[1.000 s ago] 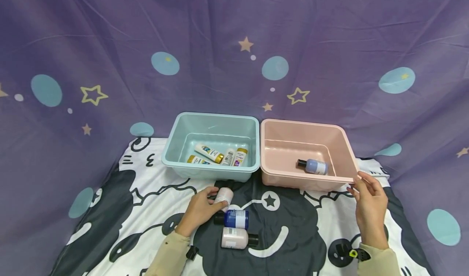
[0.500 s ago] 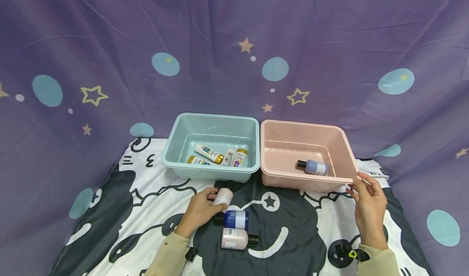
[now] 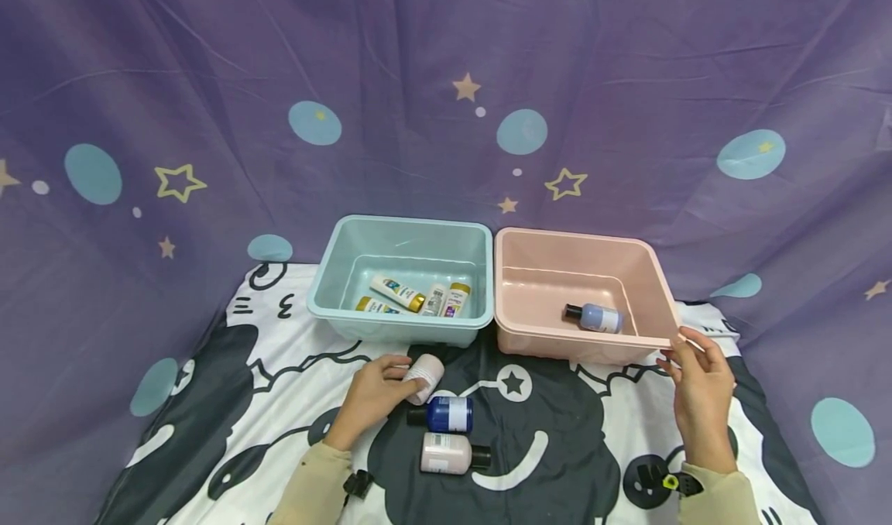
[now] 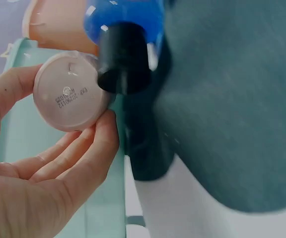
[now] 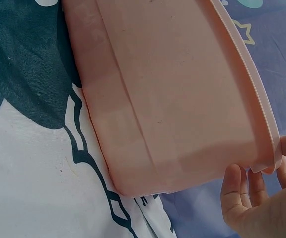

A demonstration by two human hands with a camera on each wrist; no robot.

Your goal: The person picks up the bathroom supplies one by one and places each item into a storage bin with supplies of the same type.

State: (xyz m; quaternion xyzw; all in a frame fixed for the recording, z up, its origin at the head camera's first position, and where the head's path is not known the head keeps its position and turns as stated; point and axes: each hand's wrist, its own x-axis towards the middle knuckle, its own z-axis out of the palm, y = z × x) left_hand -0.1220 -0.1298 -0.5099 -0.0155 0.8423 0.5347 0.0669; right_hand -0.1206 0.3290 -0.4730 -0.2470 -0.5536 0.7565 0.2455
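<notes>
My left hand (image 3: 376,396) pinches a pale pink bottle (image 3: 423,378) between thumb and fingers, in front of the light blue bin (image 3: 400,326). In the left wrist view the bottle's round base (image 4: 68,94) with printed text faces the camera; its far end is hidden. Just nearer lies a dark blue bottle (image 3: 449,415) with a black cap. A second pale pink bottle (image 3: 446,454) with a black cap lies nearest me. At the pink bin (image 3: 571,343), my right hand (image 3: 704,401) grips the front right corner of the rim, thumb above and fingers beneath.
Inside the light blue bin lie several small tubes (image 3: 397,291) with gold caps. A periwinkle bottle (image 3: 601,318) with a black cap lies in the pink bin. The two bins stand side by side against a purple curtain (image 3: 418,60), on a patterned black-and-white cloth (image 3: 543,409).
My left hand has drawn slightly left, and the pale pink bottle in it has tilted so its cap no longer shows. My right hand stays on the pink bin's corner.
</notes>
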